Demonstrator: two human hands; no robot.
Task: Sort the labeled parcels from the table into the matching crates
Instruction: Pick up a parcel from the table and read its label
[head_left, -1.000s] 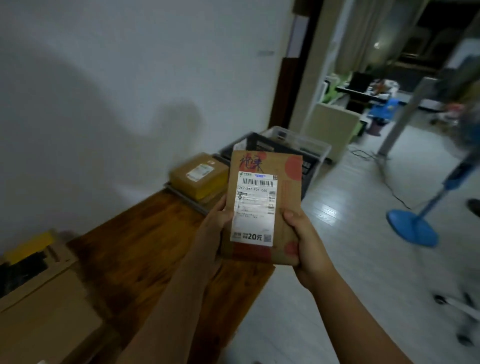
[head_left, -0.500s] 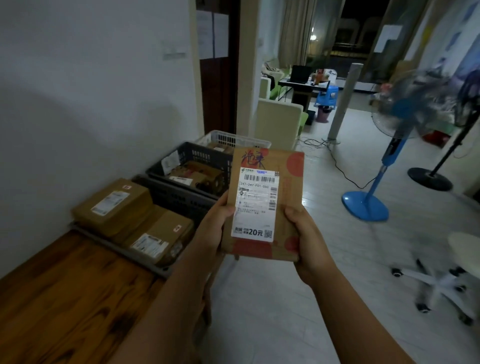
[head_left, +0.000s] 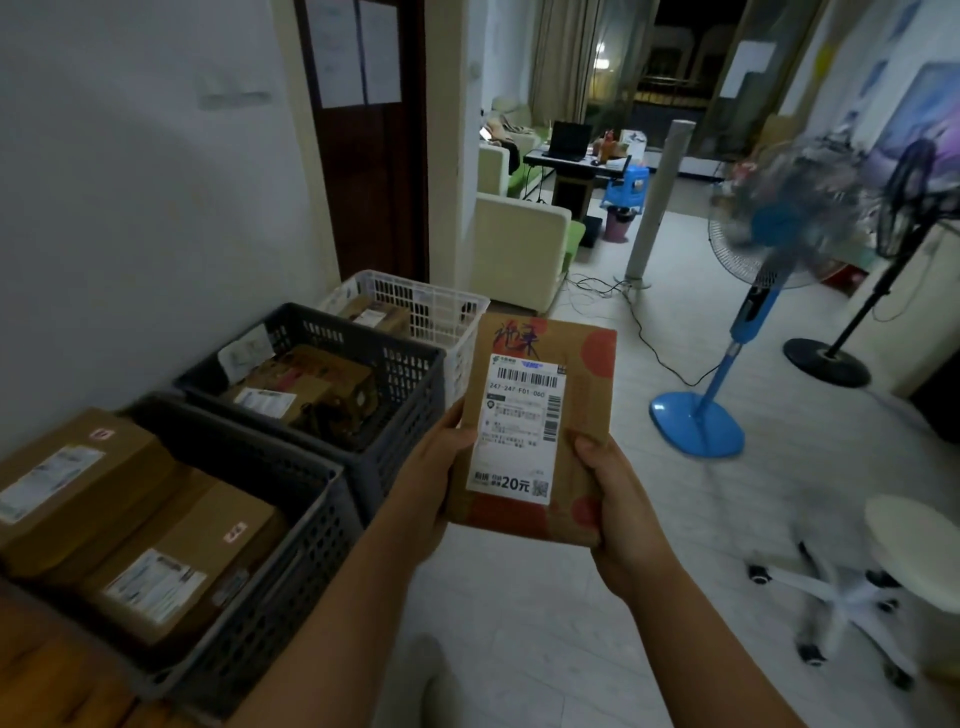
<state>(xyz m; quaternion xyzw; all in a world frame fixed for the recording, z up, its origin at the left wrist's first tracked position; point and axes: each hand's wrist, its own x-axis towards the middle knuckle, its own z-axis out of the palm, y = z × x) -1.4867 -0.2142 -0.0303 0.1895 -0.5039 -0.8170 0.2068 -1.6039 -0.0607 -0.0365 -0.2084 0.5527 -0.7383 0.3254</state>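
both hands (head_left: 524, 493) around upright labeled parcel (head_left: 535, 431)

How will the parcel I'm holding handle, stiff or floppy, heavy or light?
Probably stiff: the parcel looks flat with straight edges, though the left hand and right hand hold only its lower sides. Likely light: it looks thin. Its cardboard face shouldn't slip.

White wall (head_left: 130, 208) at nine o'clock, dark wooden door (head_left: 376, 182) at eleven, cream armchair (head_left: 519, 249) and desk (head_left: 571, 169) at twelve, blue standing fan (head_left: 748, 317) at two, white swivel stool (head_left: 914, 551) at four, pale tiled floor (head_left: 545, 623), dim light.
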